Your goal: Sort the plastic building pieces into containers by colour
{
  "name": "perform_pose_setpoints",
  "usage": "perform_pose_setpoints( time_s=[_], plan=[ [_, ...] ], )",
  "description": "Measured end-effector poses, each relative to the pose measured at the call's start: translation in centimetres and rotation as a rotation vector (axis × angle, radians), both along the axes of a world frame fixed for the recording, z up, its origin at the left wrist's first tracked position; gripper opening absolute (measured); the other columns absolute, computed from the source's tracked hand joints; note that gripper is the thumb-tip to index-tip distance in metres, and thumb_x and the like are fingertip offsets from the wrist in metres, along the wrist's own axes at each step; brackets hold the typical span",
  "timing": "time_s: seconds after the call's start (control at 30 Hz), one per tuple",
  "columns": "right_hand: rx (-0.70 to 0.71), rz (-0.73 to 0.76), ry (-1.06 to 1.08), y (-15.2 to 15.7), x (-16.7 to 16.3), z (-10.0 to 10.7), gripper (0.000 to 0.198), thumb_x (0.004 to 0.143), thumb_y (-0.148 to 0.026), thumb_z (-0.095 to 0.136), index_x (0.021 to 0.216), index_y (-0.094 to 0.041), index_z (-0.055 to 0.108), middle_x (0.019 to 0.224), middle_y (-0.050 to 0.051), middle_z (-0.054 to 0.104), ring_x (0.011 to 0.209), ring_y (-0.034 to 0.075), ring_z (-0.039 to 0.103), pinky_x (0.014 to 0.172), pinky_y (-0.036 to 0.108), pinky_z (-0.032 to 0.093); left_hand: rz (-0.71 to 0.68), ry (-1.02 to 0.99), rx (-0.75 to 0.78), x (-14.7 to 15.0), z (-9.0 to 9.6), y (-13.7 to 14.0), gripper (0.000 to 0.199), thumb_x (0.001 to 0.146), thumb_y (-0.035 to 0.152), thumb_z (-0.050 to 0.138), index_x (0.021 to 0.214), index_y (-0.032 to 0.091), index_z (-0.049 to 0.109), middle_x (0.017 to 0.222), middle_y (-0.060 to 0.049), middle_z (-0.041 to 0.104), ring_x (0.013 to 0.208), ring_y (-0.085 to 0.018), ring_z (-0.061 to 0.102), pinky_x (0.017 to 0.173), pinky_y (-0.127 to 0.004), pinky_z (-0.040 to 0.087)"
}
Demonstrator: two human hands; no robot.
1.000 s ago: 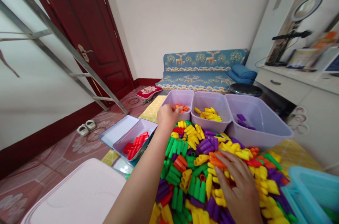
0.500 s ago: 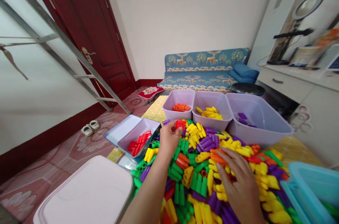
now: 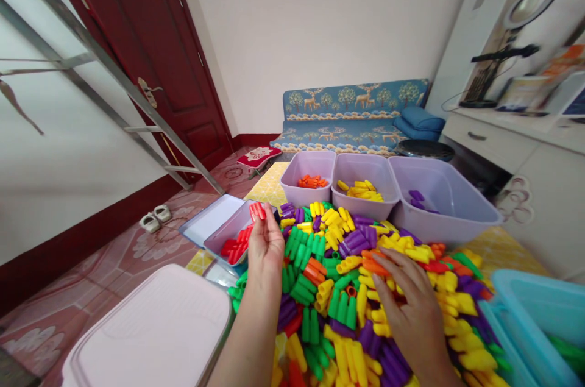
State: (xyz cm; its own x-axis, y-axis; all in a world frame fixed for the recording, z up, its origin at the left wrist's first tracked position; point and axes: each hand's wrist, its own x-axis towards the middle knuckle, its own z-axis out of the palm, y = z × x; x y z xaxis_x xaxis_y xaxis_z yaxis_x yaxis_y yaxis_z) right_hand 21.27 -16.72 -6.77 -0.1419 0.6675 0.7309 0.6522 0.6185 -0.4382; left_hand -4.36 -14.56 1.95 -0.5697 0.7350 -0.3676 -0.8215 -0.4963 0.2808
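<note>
My left hand pinches a red plastic tube piece, several short tubes side by side. It is over the edge of an open box with more red pieces inside. My right hand lies over the right part of a heap of tube pieces, fingers stretched and apart. Its fingertips are at an orange piece; whether they touch it is hard to tell. Green pieces, yellow and purple pieces are mixed through the heap around both hands.
Behind the heap stand three lilac bins, with orange pieces in the left bin, yellow in the middle bin and purple in the right bin. A turquoise container is at right, a pale pink lid at front left.
My left hand has moved left from the back of the heap to the box, carrying the red tube piece up out of the heap. My right hand has hardly moved.
</note>
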Motion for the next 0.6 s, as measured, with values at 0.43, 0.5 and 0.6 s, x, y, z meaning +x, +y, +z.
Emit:
perform_pose_setpoints(
  time_s=[0.43, 0.5, 0.6],
  plan=[
    [-0.003, 0.014, 0.004, 0.0, -0.1, 0.1, 0.031, 0.09, -0.026, 0.054, 0.12, -0.027, 0.061, 0.124, 0.006, 0.058, 0.118, 0.025, 0.051, 0.101, 0.047, 0.04, -0.367, 1.808, -0.132, 4.7, -2.2, 0.8, 0.049, 0.074, 0.018, 0.068, 0.122, 0.023, 0.062, 0.142, -0.01, 0.048, 0.134, -0.032, 0.04, 0.111, -0.051, 0.033],
    [0.001, 0.012, 0.009, -0.1, -0.1, 0.2, 0.03, 0.09, -0.026, 0.054, 0.119, -0.027, 0.061, 0.123, 0.006, 0.058, 0.117, 0.025, 0.051, 0.101, 0.047, 0.041, -0.348, 2.106, -0.132, 5.5, -2.9, 1.7, 0.064, 0.07, 0.011, 0.067, 0.131, 0.026, 0.055, 0.147, -0.01, 0.04, 0.138, -0.033, 0.033, 0.113, -0.052, 0.029],
    [-0.006, 0.005, 0.008, -0.1, -0.1, 0.3, 0.029, 0.09, -0.026, 0.053, 0.118, -0.027, 0.061, 0.122, 0.006, 0.058, 0.116, 0.024, 0.051, 0.1, 0.047, 0.041, -0.364, 2.269, -0.159, 6.3, -3.8, 2.9, 0.061, 0.07, 0.004, 0.059, 0.128, 0.023, 0.058, 0.139, -0.013, 0.048, 0.129, -0.032, 0.046, 0.108, -0.05, 0.037]
  ],
)
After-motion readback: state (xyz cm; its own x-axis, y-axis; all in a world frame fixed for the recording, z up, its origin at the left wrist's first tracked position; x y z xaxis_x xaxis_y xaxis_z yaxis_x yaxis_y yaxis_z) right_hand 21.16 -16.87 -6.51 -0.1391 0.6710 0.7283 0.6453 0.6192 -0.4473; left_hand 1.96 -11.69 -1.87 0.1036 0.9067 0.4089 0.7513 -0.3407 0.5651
